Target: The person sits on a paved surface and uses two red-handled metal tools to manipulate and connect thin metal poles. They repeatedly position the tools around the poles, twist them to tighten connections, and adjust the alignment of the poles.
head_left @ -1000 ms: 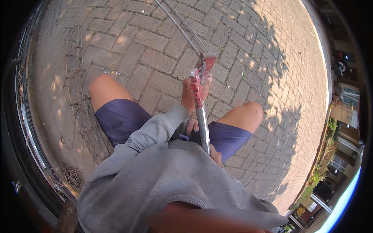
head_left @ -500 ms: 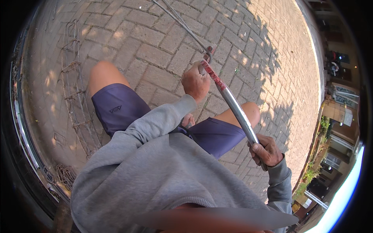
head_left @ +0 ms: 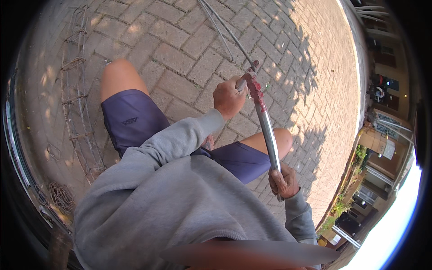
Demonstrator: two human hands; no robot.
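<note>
A bending tool with a red, worn head (head_left: 255, 87) and a long silver tube handle (head_left: 268, 130) slants across in front of me. My left hand (head_left: 228, 99) is closed round a short grey stub handle (head_left: 242, 84) beside the head. Down at the tube's lower end, my right hand (head_left: 284, 181) wraps it with the thumb on top. A thin steel rod (head_left: 229, 31) runs from the top of the view into the red head. Its other leg (head_left: 220, 40) lies to the left, ending free above the paving. How the head grips the rod is too small to tell.
Herringbone paving (head_left: 175, 54) lies all round, partly in tree shadow. On my left rests a long rebar cage (head_left: 74, 99), with a coil of wire (head_left: 61, 198) near it. My bent knees (head_left: 123, 81) flank the work. Plants (head_left: 342, 207) and house fronts stand far right.
The tube handle has swung left and steeper, my right hand with it. The rod's two legs, close together before, now stand apart. The view has shifted slightly.
</note>
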